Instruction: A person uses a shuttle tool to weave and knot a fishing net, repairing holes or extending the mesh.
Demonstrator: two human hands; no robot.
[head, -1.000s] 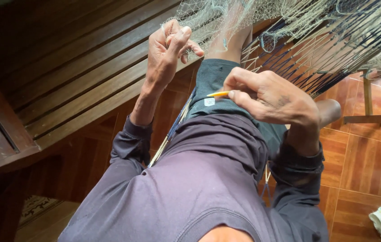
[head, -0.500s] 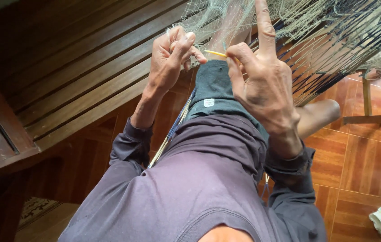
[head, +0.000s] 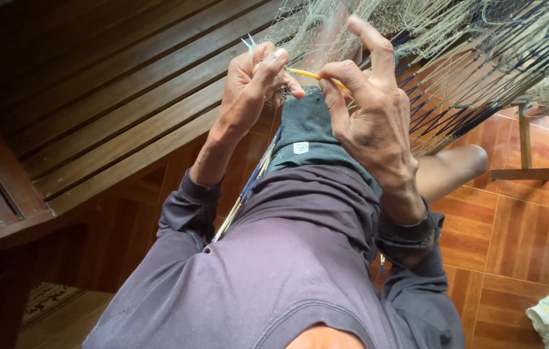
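Above orange floor tiles [head: 520, 239], wooden slat bench [head: 113, 116], net [head: 455, 58]

Left hand [head: 252, 84] pinches pale net mesh [head: 429, 39]. Right hand [head: 368, 106] grips thin yellow needle [head: 310, 75] between thumb and fingers, tip pointing at left hand. Grey shorts [head: 307, 139] beneath; wooden bench [head: 106, 97] beside.

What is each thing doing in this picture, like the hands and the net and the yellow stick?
Left hand: fingers pinched shut on net strands.
Right hand: thumb and finger pinching the yellow stick, other fingers spread.
Yellow stick: held level between the two hands.
Fishing net: hanging, stretched, bunched near the hands.
Wooden bench: bare slats.
Tiled floor: glossy.
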